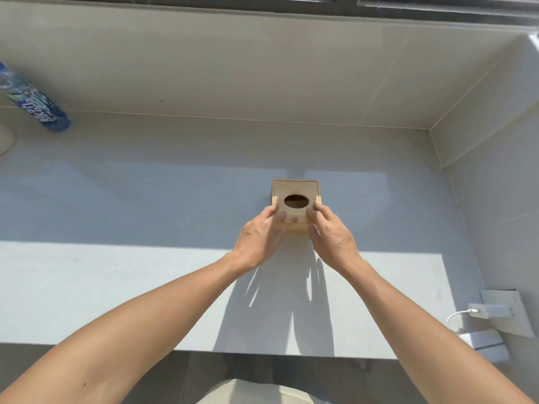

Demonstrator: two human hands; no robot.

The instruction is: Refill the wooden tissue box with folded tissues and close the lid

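A small square wooden tissue box (296,188) stands on the white counter (145,272), a little right of centre. Its lid (300,188) lies flat on top, with a dark oval opening (296,201) in the middle. No tissue shows in the opening, and no loose tissues are in view. My left hand (259,236) holds the box's near left corner, fingers on the lid edge. At the near right corner my right hand (331,233) grips the box, thumb against the front face.
A blue-labelled plastic bottle (35,103) stands at the far left by the wall, beside a sink rim (7,141). A white charger and cable (481,312) sit in a wall socket at the right. A tiled wall runs behind, another along the right.
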